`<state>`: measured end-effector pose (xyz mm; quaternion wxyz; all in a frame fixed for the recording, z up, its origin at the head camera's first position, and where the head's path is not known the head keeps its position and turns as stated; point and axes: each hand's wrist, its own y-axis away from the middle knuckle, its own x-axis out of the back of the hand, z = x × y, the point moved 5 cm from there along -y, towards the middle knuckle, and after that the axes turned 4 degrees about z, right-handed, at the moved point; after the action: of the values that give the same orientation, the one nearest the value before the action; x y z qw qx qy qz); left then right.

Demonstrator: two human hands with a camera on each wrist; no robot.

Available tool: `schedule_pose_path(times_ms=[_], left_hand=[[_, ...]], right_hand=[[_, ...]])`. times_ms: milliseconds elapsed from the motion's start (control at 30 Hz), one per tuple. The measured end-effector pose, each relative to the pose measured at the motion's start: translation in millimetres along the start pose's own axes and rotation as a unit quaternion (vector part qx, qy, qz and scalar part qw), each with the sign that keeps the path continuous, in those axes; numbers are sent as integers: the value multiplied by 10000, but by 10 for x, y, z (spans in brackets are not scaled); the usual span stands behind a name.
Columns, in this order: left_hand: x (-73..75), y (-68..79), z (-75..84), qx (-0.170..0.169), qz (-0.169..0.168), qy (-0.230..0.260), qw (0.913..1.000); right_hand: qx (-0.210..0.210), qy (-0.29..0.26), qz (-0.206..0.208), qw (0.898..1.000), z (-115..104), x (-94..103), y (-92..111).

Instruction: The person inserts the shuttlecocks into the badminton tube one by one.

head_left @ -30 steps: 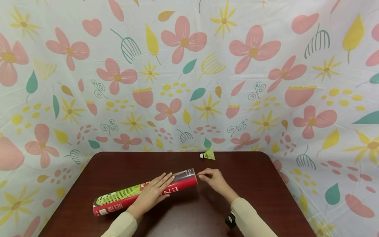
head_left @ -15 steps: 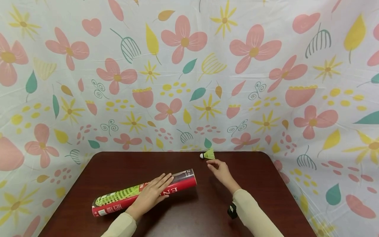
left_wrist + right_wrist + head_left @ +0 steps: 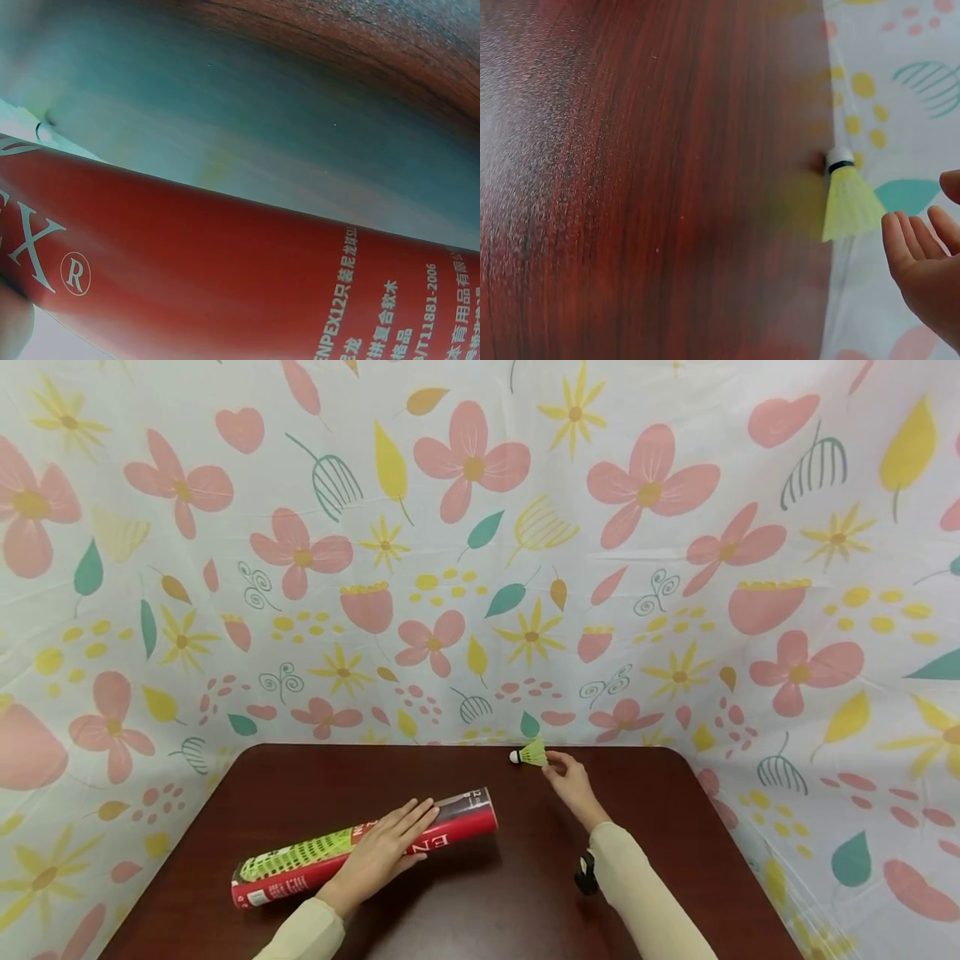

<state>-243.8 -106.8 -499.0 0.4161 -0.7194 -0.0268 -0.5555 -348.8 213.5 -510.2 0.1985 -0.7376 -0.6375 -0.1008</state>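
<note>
A red, black and yellow-green cardboard shuttlecock tube (image 3: 300, 864) lies slanted on the dark wooden table (image 3: 420, 768). My left hand (image 3: 382, 852) rests across it, fingers laid over the top and thumb along the near side. The tube's red side (image 3: 195, 255) fills much of the left wrist view. A yellow-green shuttlecock (image 3: 533, 752) with a white base lies on its side by the far table edge, base pointing left. Right behind its skirt is my right hand (image 3: 573, 785). In the right wrist view, the right hand (image 3: 926, 262) has its fingertips beside the skirt (image 3: 851, 206), thumb apart from the fingers.
A white cloth (image 3: 420, 552) with flower and leaf prints hangs behind the table and along both sides. A black wrist device (image 3: 586, 872) sits below my right sleeve.
My right hand has moved from the tube's right end, up and to the right, to the shuttlecock's skirt. My left hand and the tube have stayed almost in place.
</note>
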Motion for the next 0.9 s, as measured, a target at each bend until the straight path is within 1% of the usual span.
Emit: schedule_pose_path(times_ms=[100,233,333,467,633,800,900], left_hand=[[-6,9,7,49,-71,30,10000],[-9,15,19,45,-54,13,10000],[-4,16,24,41,-18,0,10000],[-9,16,21,58,-56,2,10000],[-19,-1,18,-15,-18,45,10000],[-25,-13,9,-20,-24,12,10000],[-31,-10,3,-15,-25,7,10000]], right_hand=[[-302,-209,-214,9991,87,-35,-17],[-630,-531,-396,9958,193,-103,-57],[-837,-897,-434,9915,241,-162,-94],[-1037,-1340,-410,9847,271,-223,-140],[-1152,-1658,-435,9784,293,-265,-187],[-1134,-1417,-453,9823,256,-302,-185],[-1032,-1153,-319,9874,238,-319,-167]])
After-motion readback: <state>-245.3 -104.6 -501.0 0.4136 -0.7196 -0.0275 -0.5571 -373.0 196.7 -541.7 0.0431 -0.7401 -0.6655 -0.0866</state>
